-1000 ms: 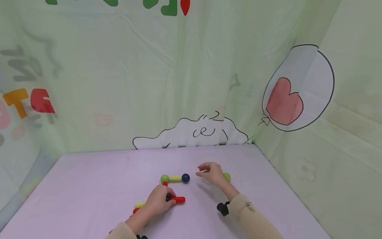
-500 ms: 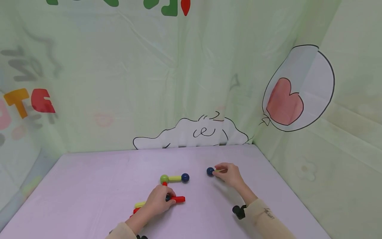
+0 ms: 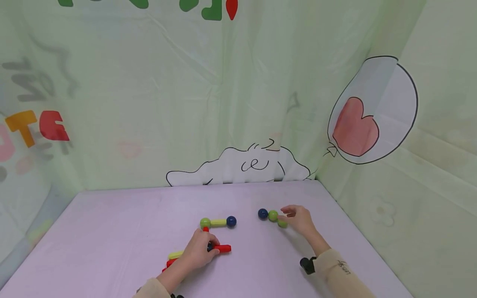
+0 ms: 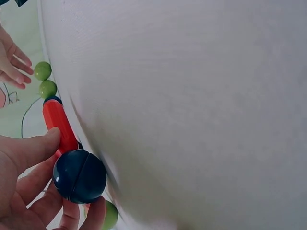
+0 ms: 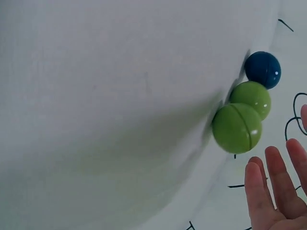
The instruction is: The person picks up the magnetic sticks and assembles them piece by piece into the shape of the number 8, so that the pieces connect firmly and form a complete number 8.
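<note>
My left hand [image 3: 201, 247] grips a red rod [image 3: 223, 248] joined to a dark blue ball [image 4: 79, 176]; in the left wrist view the thumb lies on the rod and the fingertips are around the ball. A second red rod [image 3: 206, 229] sticks out beyond that hand toward a green ball [image 3: 205, 223], which a yellow-green rod [image 3: 218, 222] links to a blue ball [image 3: 231, 222]. My right hand [image 3: 301, 220] is open beside two green balls [image 5: 237, 128] [image 5: 251, 99] and a dark blue ball [image 5: 263, 70], which sit close together on the table.
More rods, a yellow one [image 3: 176, 255] and a red one [image 3: 171, 262], lie partly hidden under the left forearm. The lilac tabletop [image 3: 123, 231] ends at a pale green curtain [image 3: 149, 103] behind and at the sides.
My right hand has drawn to the right, uncovering the blue ball and then the green ball beside it. The left hand keeps its grip in the same spot.
</note>
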`<state>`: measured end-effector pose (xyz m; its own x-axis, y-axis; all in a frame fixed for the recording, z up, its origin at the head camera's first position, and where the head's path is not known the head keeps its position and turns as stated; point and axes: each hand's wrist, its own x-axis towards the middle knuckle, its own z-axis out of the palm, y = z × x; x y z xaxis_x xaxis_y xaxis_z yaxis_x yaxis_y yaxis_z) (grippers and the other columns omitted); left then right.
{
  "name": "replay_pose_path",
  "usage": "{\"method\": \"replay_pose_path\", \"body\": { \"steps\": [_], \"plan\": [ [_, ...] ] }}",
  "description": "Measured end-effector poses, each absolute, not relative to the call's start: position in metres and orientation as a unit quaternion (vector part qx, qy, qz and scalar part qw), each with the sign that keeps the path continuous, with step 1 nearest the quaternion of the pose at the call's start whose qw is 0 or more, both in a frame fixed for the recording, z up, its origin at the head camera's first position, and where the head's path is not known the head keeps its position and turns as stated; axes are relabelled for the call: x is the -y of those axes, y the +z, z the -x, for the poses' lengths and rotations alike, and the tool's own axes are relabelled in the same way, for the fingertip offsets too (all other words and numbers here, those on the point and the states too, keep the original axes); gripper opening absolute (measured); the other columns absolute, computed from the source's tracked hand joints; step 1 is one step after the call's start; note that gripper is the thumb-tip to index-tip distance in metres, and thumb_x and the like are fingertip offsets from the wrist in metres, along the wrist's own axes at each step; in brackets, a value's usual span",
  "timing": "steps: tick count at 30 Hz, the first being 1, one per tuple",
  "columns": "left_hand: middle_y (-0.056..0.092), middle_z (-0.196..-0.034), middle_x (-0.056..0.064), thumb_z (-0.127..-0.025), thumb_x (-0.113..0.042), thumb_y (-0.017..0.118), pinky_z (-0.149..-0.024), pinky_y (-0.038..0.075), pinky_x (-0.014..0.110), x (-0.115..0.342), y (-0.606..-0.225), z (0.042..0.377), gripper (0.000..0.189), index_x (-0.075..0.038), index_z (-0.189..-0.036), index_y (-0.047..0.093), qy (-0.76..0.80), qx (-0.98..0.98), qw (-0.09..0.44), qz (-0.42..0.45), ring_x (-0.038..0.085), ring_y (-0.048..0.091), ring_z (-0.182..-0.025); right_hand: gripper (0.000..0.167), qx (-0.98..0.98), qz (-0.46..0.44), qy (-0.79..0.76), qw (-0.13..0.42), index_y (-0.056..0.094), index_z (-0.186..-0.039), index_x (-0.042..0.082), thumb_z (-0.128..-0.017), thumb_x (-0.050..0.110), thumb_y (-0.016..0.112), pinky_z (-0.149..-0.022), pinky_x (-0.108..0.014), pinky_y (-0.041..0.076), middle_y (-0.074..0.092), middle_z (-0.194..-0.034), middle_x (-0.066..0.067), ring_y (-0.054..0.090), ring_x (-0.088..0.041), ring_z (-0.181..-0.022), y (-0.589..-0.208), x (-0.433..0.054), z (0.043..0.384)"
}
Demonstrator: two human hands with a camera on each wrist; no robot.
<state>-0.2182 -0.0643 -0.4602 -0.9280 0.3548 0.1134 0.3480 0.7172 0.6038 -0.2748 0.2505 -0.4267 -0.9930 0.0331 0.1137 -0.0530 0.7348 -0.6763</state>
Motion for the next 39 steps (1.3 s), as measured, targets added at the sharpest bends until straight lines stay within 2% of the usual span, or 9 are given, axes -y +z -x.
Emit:
{"method": "replay_pose_path", "body": {
  "steps": [7, 12, 18, 30, 39],
  "plan": [
    [0.057, -0.079, -0.006, -0.077, -0.013, 0.073, -0.065, 0.041, 0.026, 0.065, -0.458, 0.216, 0.009, -0.011, -0.085, 0.070, 0.329, -0.925, 0.014, -0.189, 0.015, 0.042, -0.081, 0.033, 0.931, -0.002, 0.361, 0.048, 0.063, -0.101, -0.008, -0.077, 0.014, 0.072, -0.074, -0.041, 0.049, 0.063, -0.099, -0.022, 0.060, -0.034, -0.088, -0.439, -0.262, 0.280],
    [0.057, -0.079, -0.007, -0.077, -0.013, 0.073, -0.066, 0.041, 0.027, 0.066, -0.457, 0.216, 0.009, -0.011, -0.085, 0.070, 0.324, -0.926, 0.013, -0.191, 0.015, 0.042, -0.081, 0.034, 0.934, 0.015, 0.357, 0.023, 0.063, -0.101, -0.007, -0.077, 0.016, 0.072, -0.075, -0.042, 0.048, 0.062, -0.100, -0.022, 0.059, -0.034, -0.091, -0.443, -0.266, 0.280],
    [0.056, -0.080, -0.006, -0.076, -0.015, 0.074, -0.064, 0.042, 0.027, 0.067, -0.457, 0.215, 0.011, -0.013, -0.086, 0.070, 0.310, -0.932, 0.007, -0.187, 0.015, 0.042, -0.081, 0.037, 0.939, 0.014, 0.344, 0.020, 0.063, -0.099, -0.006, -0.075, 0.019, 0.074, -0.075, -0.044, 0.047, 0.063, -0.095, -0.020, 0.057, -0.034, -0.091, -0.444, -0.268, 0.280],
    [0.057, -0.081, -0.006, -0.076, -0.011, 0.073, -0.069, 0.043, 0.029, 0.065, -0.461, 0.217, 0.012, -0.010, -0.087, 0.070, 0.333, -0.924, 0.014, -0.188, 0.015, 0.044, -0.082, 0.037, 0.934, 0.027, 0.357, 0.001, 0.062, -0.101, -0.007, -0.075, 0.016, 0.074, -0.064, -0.032, 0.050, 0.062, -0.091, -0.015, 0.059, -0.022, -0.075, -0.446, -0.265, 0.281],
    [0.057, -0.080, -0.007, -0.076, -0.011, 0.073, -0.071, 0.044, 0.030, 0.065, -0.462, 0.217, 0.011, -0.010, -0.086, 0.070, 0.334, -0.924, 0.010, -0.187, 0.015, 0.044, -0.083, 0.035, 0.930, 0.020, 0.366, -0.017, 0.062, -0.095, -0.004, -0.070, 0.016, 0.078, -0.061, -0.030, 0.049, 0.061, -0.084, -0.009, 0.057, -0.018, -0.071, -0.446, -0.253, 0.273]
  ]
}}
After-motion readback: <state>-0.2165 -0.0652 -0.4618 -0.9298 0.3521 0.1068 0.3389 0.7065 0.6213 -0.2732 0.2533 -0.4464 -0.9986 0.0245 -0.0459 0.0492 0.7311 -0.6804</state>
